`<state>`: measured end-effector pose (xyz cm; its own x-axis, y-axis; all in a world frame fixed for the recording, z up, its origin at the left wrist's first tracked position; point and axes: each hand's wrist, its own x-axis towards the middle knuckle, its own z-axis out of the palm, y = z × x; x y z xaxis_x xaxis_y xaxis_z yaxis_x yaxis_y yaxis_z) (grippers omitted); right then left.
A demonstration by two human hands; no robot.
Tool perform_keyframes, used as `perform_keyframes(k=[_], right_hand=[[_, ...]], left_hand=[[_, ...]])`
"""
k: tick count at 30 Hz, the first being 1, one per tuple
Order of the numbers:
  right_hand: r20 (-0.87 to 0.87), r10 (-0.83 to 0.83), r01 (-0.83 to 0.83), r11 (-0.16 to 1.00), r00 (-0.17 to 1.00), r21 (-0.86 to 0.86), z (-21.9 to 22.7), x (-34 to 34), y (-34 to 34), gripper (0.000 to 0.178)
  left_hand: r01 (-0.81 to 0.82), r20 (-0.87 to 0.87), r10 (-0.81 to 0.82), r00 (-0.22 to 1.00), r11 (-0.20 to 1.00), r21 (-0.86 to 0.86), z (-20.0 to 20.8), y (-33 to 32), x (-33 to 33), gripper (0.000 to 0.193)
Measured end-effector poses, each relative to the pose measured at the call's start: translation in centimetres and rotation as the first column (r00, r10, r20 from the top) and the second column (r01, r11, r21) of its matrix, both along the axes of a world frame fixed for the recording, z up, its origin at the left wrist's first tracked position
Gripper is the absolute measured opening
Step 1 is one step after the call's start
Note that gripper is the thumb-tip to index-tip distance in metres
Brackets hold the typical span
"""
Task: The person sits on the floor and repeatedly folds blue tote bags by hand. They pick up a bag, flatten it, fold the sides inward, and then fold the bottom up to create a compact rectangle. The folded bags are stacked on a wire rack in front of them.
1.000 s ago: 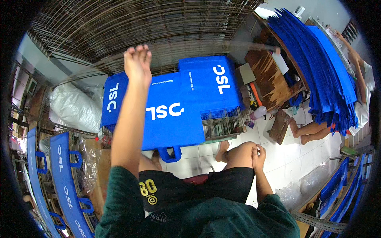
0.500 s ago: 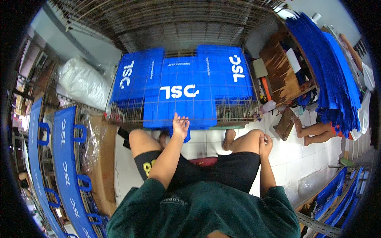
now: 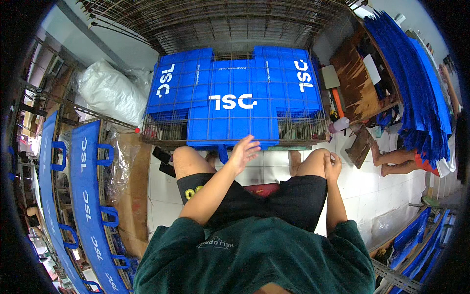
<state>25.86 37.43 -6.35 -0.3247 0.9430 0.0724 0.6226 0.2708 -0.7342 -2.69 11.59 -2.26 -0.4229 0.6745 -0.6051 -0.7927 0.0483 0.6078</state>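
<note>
My left hand (image 3: 246,153) is raised over the near edge of a wire rack, its fingers apart and nothing in them. Below and beyond it lie flat blue fabric bags (image 3: 232,120) with white print, under a thin wire mesh. One blue bag handle (image 3: 223,155) hangs over the rack's front edge, left of that hand. Whether the fingers touch the mesh or the front bag cannot be made out. My right hand (image 3: 333,165) rests on my right knee with its fingers loosely spread, holding nothing.
More wire racks (image 3: 215,22) stack up at the back. Blue printed panels with handles (image 3: 88,181) stand at left, near a white plastic sack (image 3: 112,93). At right, blue sheets (image 3: 409,88) hang beside a wooden board (image 3: 350,81); another person's legs (image 3: 396,160) extend below.
My left hand has shifted right and its fingers now point more to the right. The whole view has moved slightly. My right hand stays on the knee.
</note>
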Motion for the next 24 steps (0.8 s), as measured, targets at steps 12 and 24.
perform_keyframes(k=[12, 24], right_hand=[[0.040, -0.003, 0.007, 0.995, 0.999, -0.103, 0.7, -1.6, 0.3, 0.044], [0.014, -0.058, 0.055, 0.988, 0.998, 0.141, 2.8, 0.5, -0.3, 0.038]], left_hand=[[0.410, -0.628, -0.695, 0.349, 0.716, -0.565, -4.1, -4.1, 3.4, 0.072], [0.495, -0.558, -0.785, 0.269, 0.610, -0.619, -5.3, -1.4, 2.9, 0.068]])
